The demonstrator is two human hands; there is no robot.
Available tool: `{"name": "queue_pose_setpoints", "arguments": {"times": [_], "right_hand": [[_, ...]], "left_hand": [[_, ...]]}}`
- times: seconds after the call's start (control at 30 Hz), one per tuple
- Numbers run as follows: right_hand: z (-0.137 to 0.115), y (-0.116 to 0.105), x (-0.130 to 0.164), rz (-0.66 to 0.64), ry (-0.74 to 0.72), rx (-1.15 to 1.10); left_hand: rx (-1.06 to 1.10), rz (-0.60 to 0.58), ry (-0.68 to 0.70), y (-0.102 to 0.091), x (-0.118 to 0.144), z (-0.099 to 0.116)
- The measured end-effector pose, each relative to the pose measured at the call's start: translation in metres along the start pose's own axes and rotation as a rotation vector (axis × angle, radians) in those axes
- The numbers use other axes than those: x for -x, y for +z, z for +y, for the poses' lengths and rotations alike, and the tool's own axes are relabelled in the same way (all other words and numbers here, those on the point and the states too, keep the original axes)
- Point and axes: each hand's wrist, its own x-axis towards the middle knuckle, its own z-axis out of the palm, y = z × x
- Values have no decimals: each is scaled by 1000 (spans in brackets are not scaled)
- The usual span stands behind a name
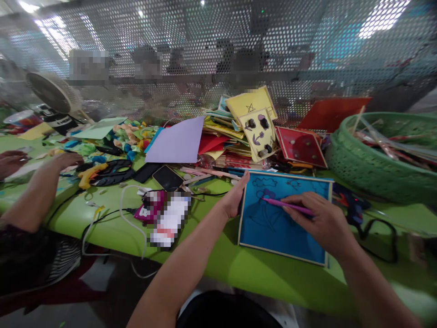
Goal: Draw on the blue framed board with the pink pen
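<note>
Two hands, left hand [235, 200] steadying one blue board [273, 223], right hand [321, 218] holding one pink pen [287, 206]

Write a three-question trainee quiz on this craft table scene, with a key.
1. True or false: the right hand holds a pink pen with its tip on the blue board.
2. What does the left hand touch? A) the green basket B) the left edge of the blue board C) the phone
3. Fill in: the black scissors lie near a co-worker's hand on the ____ table.

Key: 1 true; 2 B; 3 green.
</note>
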Motion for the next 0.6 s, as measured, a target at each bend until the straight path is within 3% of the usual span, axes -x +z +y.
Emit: {"name": "queue_pose_setpoints", "arguments": {"times": [0.13, 0.33, 0.6], "right_hand": [[0, 1, 0, 3, 10, 5], [2, 4, 1, 29, 5, 17], [6, 3, 4, 53, 16, 35]], "left_hand": [[9, -55, 22, -2, -1, -1], [-6, 37, -2, 1, -1, -2], [32, 9, 39, -6, -5, -4]]}}
